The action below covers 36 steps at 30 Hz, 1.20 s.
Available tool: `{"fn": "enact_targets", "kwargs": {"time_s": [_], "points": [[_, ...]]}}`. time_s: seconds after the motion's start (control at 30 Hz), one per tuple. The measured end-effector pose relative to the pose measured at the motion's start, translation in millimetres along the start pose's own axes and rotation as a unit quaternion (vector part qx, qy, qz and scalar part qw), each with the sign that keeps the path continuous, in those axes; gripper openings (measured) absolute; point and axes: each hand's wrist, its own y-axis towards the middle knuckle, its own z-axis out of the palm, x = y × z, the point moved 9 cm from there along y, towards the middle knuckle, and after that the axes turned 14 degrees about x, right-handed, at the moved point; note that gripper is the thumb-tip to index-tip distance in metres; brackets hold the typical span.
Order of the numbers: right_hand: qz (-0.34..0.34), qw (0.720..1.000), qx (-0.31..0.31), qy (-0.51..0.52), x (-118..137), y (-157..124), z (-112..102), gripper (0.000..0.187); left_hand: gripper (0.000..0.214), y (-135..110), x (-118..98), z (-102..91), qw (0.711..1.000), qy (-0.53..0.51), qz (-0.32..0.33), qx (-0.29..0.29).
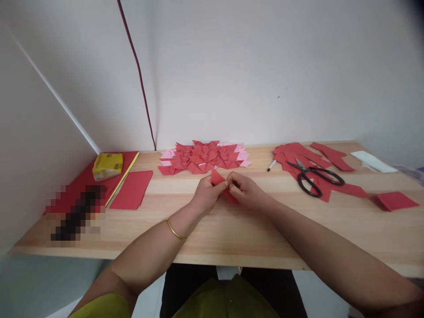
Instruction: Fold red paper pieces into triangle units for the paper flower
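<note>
Green shirt [228, 300] nearest. Reaching over counter [238, 240] with converging forearms [155, 249]; pinching red paper [216, 177] in curled fingers [220, 189] of left hand [206, 194] and right hand [248, 191].

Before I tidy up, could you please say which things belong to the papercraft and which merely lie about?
Likely part of the job:
held red paper
folded red and pink pieces
flat red sheets
scissors

Apparently just lying about:
yellow packet
pen-like item
white item

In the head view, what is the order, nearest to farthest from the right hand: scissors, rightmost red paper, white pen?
1. White pen: toward the wall and right of the right hand.
2. Scissors: farther right, across red pieces.
3. Rightmost red paper: beyond the scissors.
</note>
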Motion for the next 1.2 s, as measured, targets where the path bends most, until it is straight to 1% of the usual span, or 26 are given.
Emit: {"fn": "enact_targets", "kwargs": {"time_s": [0.07,0.1,0.13,0.17,0.23,0.3,0.33,0.47,0.57,0.63,0.67,0.73,0.83,0.9,1.0,1.1,1.2], "points": [[0.003,1.0,0.006,0.011,-1,-1,0,0.008,0.021,1,7,2.1,0.998,-0.066,-0.01,0.01],[0.003,1.0,0.01,0.016,-1,-1,1,0.01,0.021,2,8,2.5,0.997,-0.074,-0.014,0.014],[0.004,1.0,0.015,0.018,-2,-1,1,0.01,0.022,2,7,1.8,0.998,-0.061,-0.016,0.015],[0.006,1.0,0.017,0.015,-4,-1,1,0.011,0.022,1,5,0.0,0.999,-0.027,-0.018,0.012],[0.012,1.0,0.012,-0.008,-7,-2,1,0.008,0.021,1,-2,-4.6,0.996,0.086,-0.019,0.002],[0.014,0.999,-0.006,-0.049,-7,-2,-2,0.006,0.019,0,-10,-6.9,0.981,0.194,-0.021,-0.004],[0.013,0.997,-0.015,-0.07,-7,-3,-3,0.007,0.018,-1,-13,-7.2,0.973,0.23,-0.022,-0.005],[0.009,0.991,-0.025,-0.129,-1,-2,-3,0.007,0.015,-4,-23,-4.2,0.948,0.318,-0.008,-0.012],[-0.001,0.989,-0.026,-0.146,4,-1,-2,0.007,0.012,-7,-36,4.4,0.921,0.388,0.035,-0.008],[-0.013,0.989,-0.032,-0.144,7,-1,-3,0.008,0.011,-9,-42,8.5,0.913,0.404,0.055,-0.004],[-0.019,0.99,-0.035,-0.135,8,-2,-3,0.008,0.011,-9,-42,8.4,0.917,0.396,0.055,-0.003],[-0.028,0.994,-0.034,-0.096,8,-2,-4,0.008,0.012,-8,-37,3.6,0.938,0.345,0.041,-0.008],[-0.026,0.999,-0.01,-0.024,4,-2,-3,0.008,0.021,-4,-21,-7.7,0.977,0.21,0.011,-0.023],[-0.012,1.0,0.005,0.007,0,-2,-3,0.01,0.024,-1,-11,-11.9,0.993,0.117,0.009,-0.027],[0.008,1.0,0.003,0.03,-5,-2,-6,0.012,0.025,3,-2,-11.1,1.0,0.005,0.009,-0.013],[0.013,0.999,-0.01,0.04,-7,-2,-9,0.011,0.025,6,4,-5.6,0.997,-0.079,-0.006,0.018],[0.008,0.999,-0.018,0.044,-7,-2,-11,0.011,0.024,6,6,-4.5,0.995,-0.094,-0.012,0.027]]}}
